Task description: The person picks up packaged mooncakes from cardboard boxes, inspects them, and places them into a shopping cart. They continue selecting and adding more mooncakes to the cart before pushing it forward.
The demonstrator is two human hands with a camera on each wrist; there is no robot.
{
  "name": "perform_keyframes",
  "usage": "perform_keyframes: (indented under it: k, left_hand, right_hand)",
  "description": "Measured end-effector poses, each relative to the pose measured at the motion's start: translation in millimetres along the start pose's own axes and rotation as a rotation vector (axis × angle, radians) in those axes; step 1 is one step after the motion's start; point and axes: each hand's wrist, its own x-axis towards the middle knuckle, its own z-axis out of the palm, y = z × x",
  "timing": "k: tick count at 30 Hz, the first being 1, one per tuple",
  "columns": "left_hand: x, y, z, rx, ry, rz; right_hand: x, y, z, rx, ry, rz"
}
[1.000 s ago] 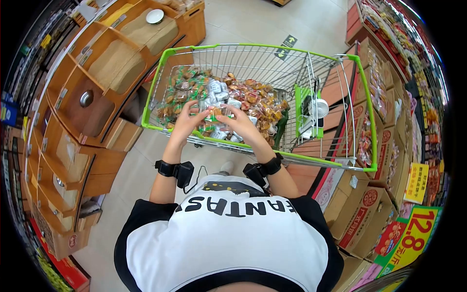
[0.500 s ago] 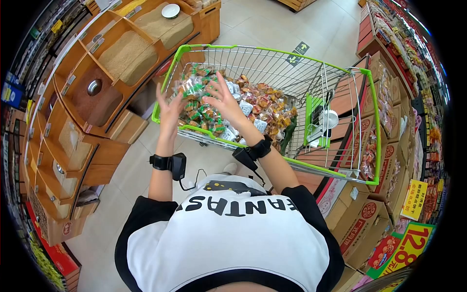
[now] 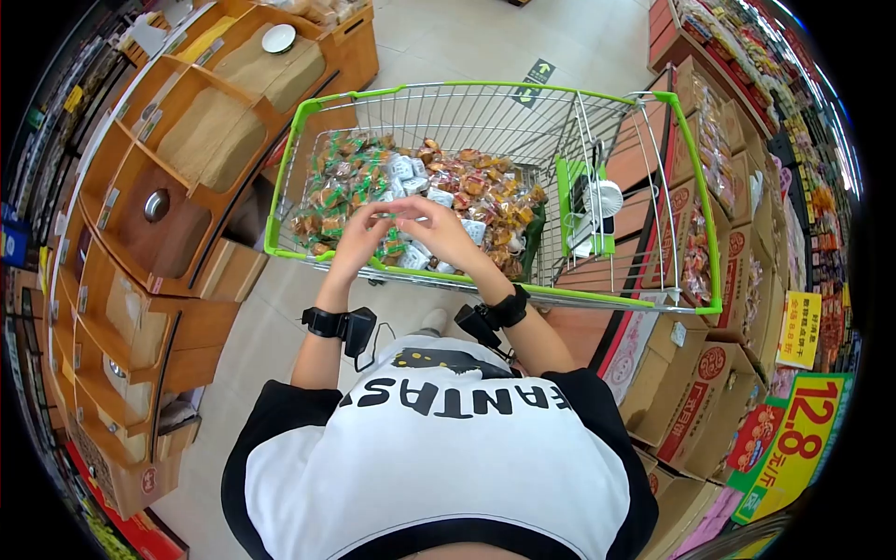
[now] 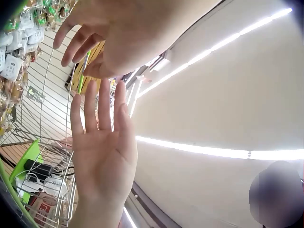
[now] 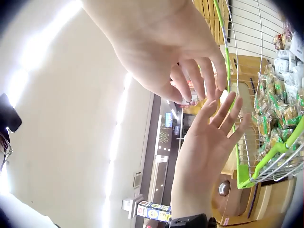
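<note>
Both hands are raised above the near side of a green-rimmed wire shopping cart. My left hand and right hand meet at the fingertips in the head view. Nothing shows between the palms in either wrist view; the left hand has its fingers spread, and the right hand has straight fingers. Beneath them lies a pile of small wrapped snacks. Green-printed packets are on the left, white packets in the middle, and red and yellow packets on the right.
A white fan sits at the cart's green seat panel. Wooden bins hold grain on the left, with a white bowl on one. Cardboard boxes of packaged goods and a price sign line the right.
A second ago both hands pinched a wrapped snack. Then they parted over the green packets at left, letting it go. Now the hands have come back together, lower and to the right, without it.
</note>
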Motion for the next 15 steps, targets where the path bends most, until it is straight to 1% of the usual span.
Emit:
perform_keyframes:
  k: [3, 4, 6, 7, 8, 10, 12, 14, 15]
  left_hand:
    - [7, 4, 16, 0.044, -0.100, 0.144]
    - [7, 7, 21, 0.047, -0.114, 0.147]
    - [7, 13, 34, 0.097, -0.131, 0.160]
    - [4, 21, 43, 0.079, -0.133, 0.144]
    - [2, 25, 50, 0.084, -0.151, 0.146]
    - [-1, 32, 65, -0.010, -0.200, 0.204]
    - [-1, 37, 79, -0.024, -0.229, 0.206]
    - [3, 36, 89, 0.105, -0.331, 0.400]
    - [-3, 48, 100, 0.058, -0.344, 0.365]
  right_hand:
    - [-13, -7, -9, -0.046, 0.013, -0.043]
    - [-19, -13, -12, -0.046, 0.027, -0.045]
    - [-31, -27, -22, -0.010, 0.073, 0.023]
    - [-35, -28, -28, 0.019, 0.109, -0.078]
    - [-39, -36, -35, 0.020, 0.128, -0.080]
    - [-54, -70, -50, -0.137, 0.245, -0.300]
    - [-79, -115, -61, -0.111, 0.304, -0.289]
    - [-106, -151, -73, -0.306, 0.461, -0.536]
    - [-123, -165, -79, -0.386, 0.487, -0.675]
